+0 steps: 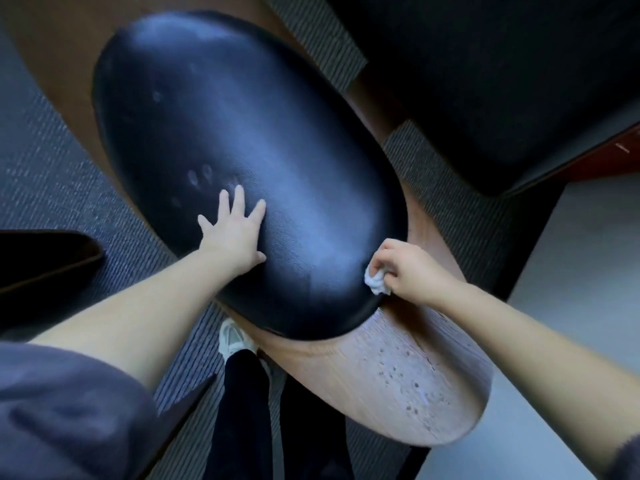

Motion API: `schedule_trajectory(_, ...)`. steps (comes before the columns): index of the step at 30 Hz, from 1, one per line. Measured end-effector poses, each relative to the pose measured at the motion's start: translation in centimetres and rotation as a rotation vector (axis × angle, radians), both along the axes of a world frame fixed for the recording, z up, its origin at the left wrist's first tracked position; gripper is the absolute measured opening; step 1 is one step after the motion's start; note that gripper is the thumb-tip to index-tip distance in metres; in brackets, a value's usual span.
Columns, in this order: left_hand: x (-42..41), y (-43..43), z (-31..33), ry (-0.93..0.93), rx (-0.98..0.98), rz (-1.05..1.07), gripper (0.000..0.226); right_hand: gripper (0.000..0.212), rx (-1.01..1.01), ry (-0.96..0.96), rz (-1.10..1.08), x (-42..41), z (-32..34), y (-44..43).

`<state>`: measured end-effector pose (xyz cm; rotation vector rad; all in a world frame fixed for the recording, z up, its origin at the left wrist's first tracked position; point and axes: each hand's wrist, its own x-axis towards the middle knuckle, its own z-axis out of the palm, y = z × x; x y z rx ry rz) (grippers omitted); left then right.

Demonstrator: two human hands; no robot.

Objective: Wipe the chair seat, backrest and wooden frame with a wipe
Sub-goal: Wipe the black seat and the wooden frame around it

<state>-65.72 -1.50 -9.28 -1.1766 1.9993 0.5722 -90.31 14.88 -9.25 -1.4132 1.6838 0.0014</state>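
Observation:
A black padded cushion (221, 133) of the chair fills the middle of the head view, set on a curved wooden frame (398, 379). My left hand (233, 230) lies flat on the cushion's near part, fingers spread. My right hand (407, 265) pinches a crumpled white wipe (375, 280) against the cushion's right edge, where padding meets wood. Faint fingerprint smudges show on the leather above my left hand. The wood near me carries small droplets or specks.
Another black cushioned chair (502, 81) stands at the upper right. Grey striped carpet (52, 150) lies around the chair, with a pale floor (571, 254) to the right. My leg and white shoe (233, 339) are below the cushion. A dark object (41, 261) sits at left.

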Motion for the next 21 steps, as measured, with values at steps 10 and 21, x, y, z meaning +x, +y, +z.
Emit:
schedule_trajectory(10, 0.0, 2.6, -1.1, 0.155, 0.007, 0.0, 0.09, 0.028, -0.15, 0.22, -0.48, 7.3, -2.3, -4.1)
schedule_trajectory(21, 3.3, 3.0, -0.1, 0.15, 0.018, -0.147, 0.09, 0.022, -0.092, -0.035, -0.019, 13.1, 0.9, 1.2)
